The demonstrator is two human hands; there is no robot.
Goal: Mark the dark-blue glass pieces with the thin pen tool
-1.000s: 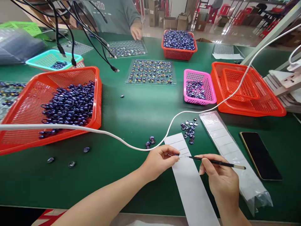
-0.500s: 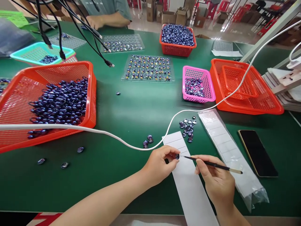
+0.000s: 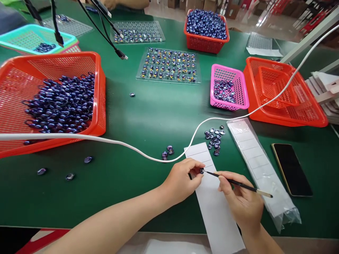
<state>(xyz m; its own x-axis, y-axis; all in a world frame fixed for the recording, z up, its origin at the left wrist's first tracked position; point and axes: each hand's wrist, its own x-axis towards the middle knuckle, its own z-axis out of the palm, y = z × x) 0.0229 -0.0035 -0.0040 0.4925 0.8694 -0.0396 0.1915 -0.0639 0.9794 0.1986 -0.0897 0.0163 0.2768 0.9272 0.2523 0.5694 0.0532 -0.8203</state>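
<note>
Between the thumb and fingertips of my left hand (image 3: 182,180) a small dark shiny oval piece (image 3: 202,170) is pinched. My right hand (image 3: 242,199) grips a thin black brush-like tool (image 3: 238,183) with a pale end, like a pen. Its fine tip meets the small piece, or comes very close; I cannot tell which. Beneath both hands lies a white strip of card (image 3: 209,197) marked with lines. Beyond the hands, loose dark oval pieces (image 3: 216,145) lie in a cluster, with several more (image 3: 167,153) beside the white cable (image 3: 137,151).
Left stands a large red basket (image 3: 102,95) of dark looped pieces. Ahead are a filled clear tray (image 3: 169,65), a pink basket (image 3: 245,95), a full red basket (image 3: 206,46) and nested red baskets (image 3: 312,113). Right lie bagged strips (image 3: 254,155) and a phone (image 3: 292,169). Black cables (image 3: 106,35) hang ahead.
The camera view has tilted down slightly, so most of the table sits higher in the picture. My hands keep the same hold on the oval piece and the tool.
</note>
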